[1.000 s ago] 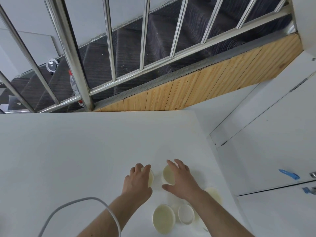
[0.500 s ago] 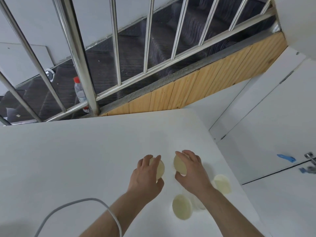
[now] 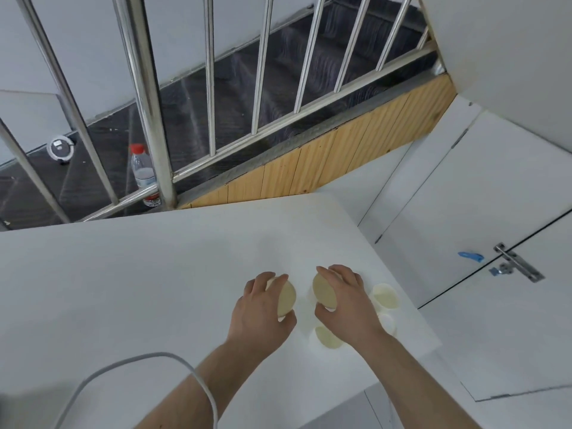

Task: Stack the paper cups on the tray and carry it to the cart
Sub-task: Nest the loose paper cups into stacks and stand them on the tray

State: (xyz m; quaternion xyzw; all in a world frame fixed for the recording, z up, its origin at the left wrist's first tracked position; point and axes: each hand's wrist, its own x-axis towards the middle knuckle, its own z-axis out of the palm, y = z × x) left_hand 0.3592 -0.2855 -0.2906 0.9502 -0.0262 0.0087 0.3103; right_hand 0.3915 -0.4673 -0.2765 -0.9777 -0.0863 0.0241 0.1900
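My left hand (image 3: 258,308) grips a white paper cup (image 3: 286,298), tipped so its cream inside faces right. My right hand (image 3: 346,300) grips a second paper cup (image 3: 323,291), tipped with its mouth facing left. The two cup mouths face each other a short gap apart, above the white table (image 3: 139,274). Three more cups stand upright on the table near my right wrist: one (image 3: 385,295) to the right, one (image 3: 387,322) partly hidden behind the wrist, one (image 3: 326,337) below my right hand. No tray or cart is visible.
A steel railing (image 3: 145,97) runs behind the table over a dark stairwell, with a water bottle (image 3: 143,173) on a step. A grey cable (image 3: 148,360) loops across my left forearm. White cabinet doors with a metal latch (image 3: 515,264) stand to the right of the table's edge.
Both hands closed round a cup each and lifted them off the table, tipping the mouths toward each other. The view has swung slightly, bringing the bottle and latch into sight.
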